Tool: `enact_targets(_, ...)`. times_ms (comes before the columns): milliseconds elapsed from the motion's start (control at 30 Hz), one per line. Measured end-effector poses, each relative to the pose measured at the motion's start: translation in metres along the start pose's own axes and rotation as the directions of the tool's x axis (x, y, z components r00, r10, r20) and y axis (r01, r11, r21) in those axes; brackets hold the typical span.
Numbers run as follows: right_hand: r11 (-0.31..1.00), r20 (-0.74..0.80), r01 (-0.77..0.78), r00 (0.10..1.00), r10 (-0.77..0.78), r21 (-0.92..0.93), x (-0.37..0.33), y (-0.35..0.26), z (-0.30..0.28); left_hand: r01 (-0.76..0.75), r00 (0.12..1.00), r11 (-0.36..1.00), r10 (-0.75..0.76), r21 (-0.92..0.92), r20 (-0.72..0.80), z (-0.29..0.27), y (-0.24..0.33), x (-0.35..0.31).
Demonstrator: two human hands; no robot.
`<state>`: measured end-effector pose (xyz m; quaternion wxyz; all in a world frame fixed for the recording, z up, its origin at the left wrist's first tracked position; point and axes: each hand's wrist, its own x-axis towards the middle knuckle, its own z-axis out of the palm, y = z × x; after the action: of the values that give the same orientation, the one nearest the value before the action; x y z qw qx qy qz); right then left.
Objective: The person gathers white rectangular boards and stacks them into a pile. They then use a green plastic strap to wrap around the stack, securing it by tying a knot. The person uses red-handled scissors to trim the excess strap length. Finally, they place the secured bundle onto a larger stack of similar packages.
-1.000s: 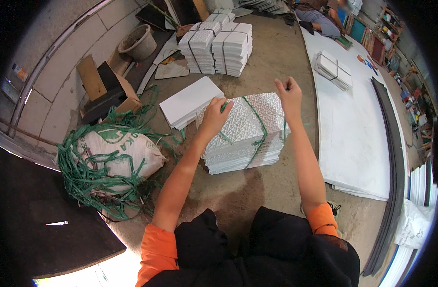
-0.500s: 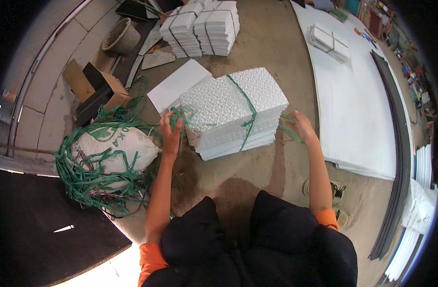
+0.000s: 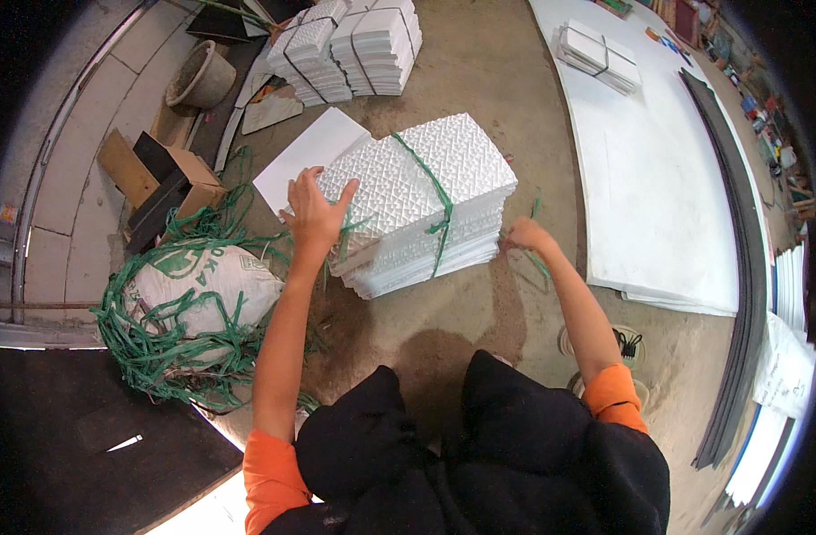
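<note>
A stack of white textured foam sheets (image 3: 426, 178) sits on the floor in front of me. Green plastic twine (image 3: 445, 201) runs around its middle, with a knot on the near face. My left hand (image 3: 319, 214) is at the stack's left end, fingers spread, a loose green strand hanging beside its thumb. Just off the right end, my right hand (image 3: 528, 235) is closed on a length of green twine (image 3: 537, 264), whose ends stick out above and below the fist. Whether the left palm presses on the sheets is hard to see.
At left lies a white sack (image 3: 203, 276) draped with tangled green twine. Beyond the stack are a loose white sheet (image 3: 305, 156), tied foam bundles (image 3: 372, 45) and a bucket (image 3: 201, 76). Large white sheets (image 3: 649, 196) lie at right, dark strips (image 3: 733, 267) beside them. Shoes (image 3: 629, 343) stand near my right forearm.
My left hand has spread its fingers and moved onto the stack's left end. The right hand has closed around the twine and come nearer the stack's lower right corner. The view has shifted slightly.
</note>
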<state>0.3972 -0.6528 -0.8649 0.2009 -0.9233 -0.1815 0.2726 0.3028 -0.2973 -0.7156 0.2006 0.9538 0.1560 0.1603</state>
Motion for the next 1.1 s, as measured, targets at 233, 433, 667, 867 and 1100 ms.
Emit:
enact_targets(233, 0.998, -0.385, 0.048, 0.922, -0.031, 0.036, 0.022, -0.017, -0.097, -0.082, 0.987, 0.964, 0.042, 0.254, 0.158, 0.006, 0.033, 0.026)
enact_targets(433, 0.891, -0.539, -0.218, 0.842, -0.035, -0.398, -0.006, -0.052, -0.058, -0.259, 0.948, 0.966, 0.252, 0.012, 0.197, 0.036, 0.067, 0.046)
enact_targets(667, 0.951, -0.387, 0.064, 0.904, -0.184, -0.302, 0.015, -0.013, 0.013, -0.274, 0.943, 0.958, 0.249, 0.088, 0.220, 0.039, 0.068, 0.046)
enact_targets(867, 0.906, -0.507, 0.061, 0.812, -0.289, -0.418, 0.029, -0.003, 0.039, -0.274, 0.944, 0.958, 0.250, 0.090, 0.214, 0.040, 0.065, 0.047)
enact_targets(1100, 0.927, -0.341, 0.087, 0.914, -0.220, -0.365, 0.026, -0.013, 0.026, -0.285, 0.946, 0.956, 0.267, 0.076, 0.186, 0.038, 0.070, 0.048)
